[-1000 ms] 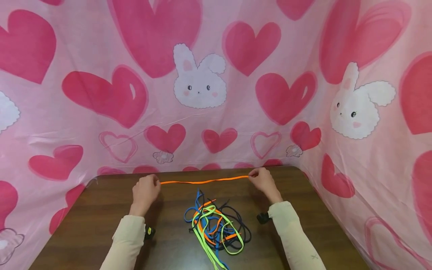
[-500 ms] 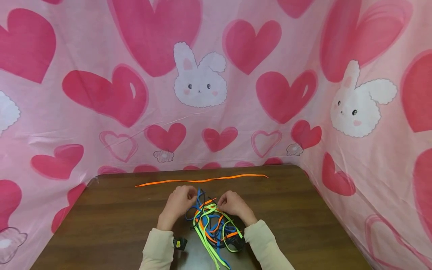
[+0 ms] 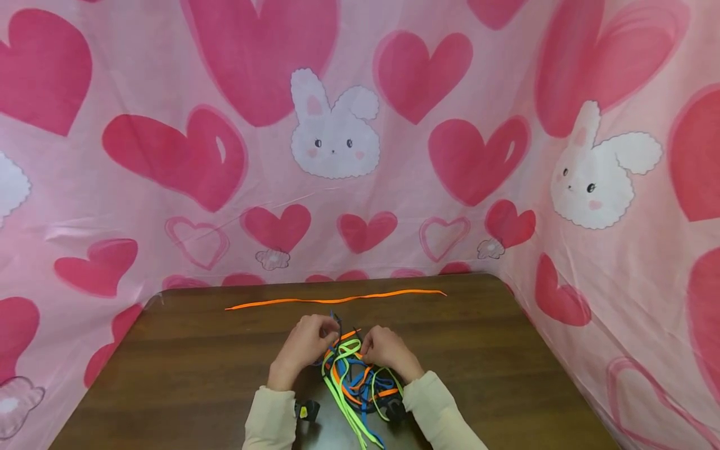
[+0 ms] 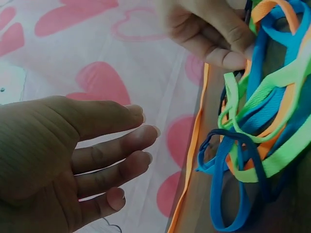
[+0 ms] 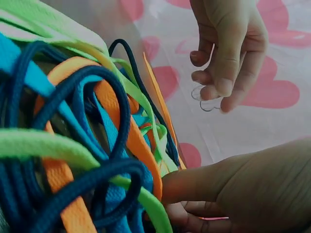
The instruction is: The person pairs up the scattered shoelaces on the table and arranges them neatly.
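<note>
A tangled pile of flat and round shoelaces lies on the table: neon green (image 3: 341,387), blue (image 4: 257,116), dark navy (image 5: 124,111) and orange (image 5: 146,160). My left hand (image 3: 308,342) hovers at the pile's far left edge, fingers slightly bent, holding nothing in the left wrist view. On the pile's upper right, my right hand (image 3: 390,351) pinches an orange shoelace between thumb and fingers; its fingertips are partly hidden by laces. Farther back, a single orange shoelace (image 3: 337,300) lies stretched out nearly straight from left to right.
The brown wooden table (image 3: 185,369) ends at a pink heart-and-rabbit cloth (image 3: 405,187) hanging behind and along the sides. Small black wrist cameras (image 3: 307,410) sit below the cuffs.
Both hands let go of the single orange shoelace, leaving it at the back, and came inward to the pile. Over the last half second the left hand shifted slightly right and the right hand slightly down.
</note>
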Motion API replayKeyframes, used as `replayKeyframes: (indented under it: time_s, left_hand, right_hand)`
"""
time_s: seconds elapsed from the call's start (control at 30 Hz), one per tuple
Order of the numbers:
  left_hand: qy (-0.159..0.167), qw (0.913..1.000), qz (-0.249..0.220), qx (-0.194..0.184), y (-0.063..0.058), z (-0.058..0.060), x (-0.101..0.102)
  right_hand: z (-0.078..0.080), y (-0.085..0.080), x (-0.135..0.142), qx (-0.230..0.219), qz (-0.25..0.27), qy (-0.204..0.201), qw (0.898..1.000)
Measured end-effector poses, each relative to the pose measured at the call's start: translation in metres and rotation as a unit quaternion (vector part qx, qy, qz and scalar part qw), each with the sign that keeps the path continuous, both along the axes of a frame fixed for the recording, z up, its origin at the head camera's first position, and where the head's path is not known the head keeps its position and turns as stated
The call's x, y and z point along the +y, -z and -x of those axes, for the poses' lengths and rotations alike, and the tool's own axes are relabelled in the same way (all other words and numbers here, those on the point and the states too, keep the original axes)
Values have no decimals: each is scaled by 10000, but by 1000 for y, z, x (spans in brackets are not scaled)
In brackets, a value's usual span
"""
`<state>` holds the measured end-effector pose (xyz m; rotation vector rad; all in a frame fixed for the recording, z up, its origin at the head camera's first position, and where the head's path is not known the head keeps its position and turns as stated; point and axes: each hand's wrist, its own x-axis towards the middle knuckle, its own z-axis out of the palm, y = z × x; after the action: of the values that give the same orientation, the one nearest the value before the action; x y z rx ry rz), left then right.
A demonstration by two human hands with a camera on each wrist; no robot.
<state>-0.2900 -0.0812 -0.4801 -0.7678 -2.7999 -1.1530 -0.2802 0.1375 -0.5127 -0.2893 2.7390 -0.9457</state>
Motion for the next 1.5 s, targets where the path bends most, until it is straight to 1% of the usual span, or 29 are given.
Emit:
replayKeyframes:
  time_s: [0.17,0.33,0.4,0.5,0.63,0.7,0.77,0.87,0.97,1.07,1.13,1.3,1.37,1.43,1.5]
  left_hand:
    - [35,10000,26,4,-4,-1,-3]
    - [103,9999,-69,36,-6,-1,-2]
    - [124,9998,-171,65,-6,0,-2]
    - [64,9993,-371,61,-5,2,-2]
    - [-32,9973,-714,154,-6,2,-3]
    - [3,9954,-937,207,-9,1,-3]
    - [122,9922,-1225,216,-13,-1,-2]
    - [370,9877,-1512,150,-20,-6,1]
    - [619,9852,-1594,87,-26,-11,5]
    - [813,9836,-1612,39,-33,-17,7]
    - [952,9811,-1685,-16,-38,-20,7]
    - [1349,9734,-1832,-280,-52,-30,5]
    - [1420,9718,-1838,-400,-55,-33,4]
    - [1415,9715,-1833,-496,-58,-34,4]
    - [1433,9711,-1834,-522,-58,-35,3]
  right_hand:
    - [-6,-8,-3,20,-137,-254,9996]
    - [-14,-26,-5,250,-57,-425,9988]
    - [-17,-33,-5,408,44,-480,9980]
    - [-20,-44,-6,640,241,-529,9963]
    - [-25,-56,-6,884,736,-616,9915]
    - [-28,-61,-6,1019,942,-697,9879]
    - [-31,-67,-5,1121,1124,-782,9842]
    - [-36,-77,-5,1432,1205,-888,9783]
    - [-41,-85,-5,1764,1324,-925,9710]
    - [-47,-93,-5,2066,1461,-856,9637]
    - [-50,-97,-5,2134,1594,-782,9607]
    - [-57,-106,-2,2048,1779,-529,9610]
    - [-58,-108,-1,2082,1790,-471,9604]
    - [-59,-109,1,2177,1813,-446,9580]
    - [-59,-111,3,2279,1843,-405,9552]
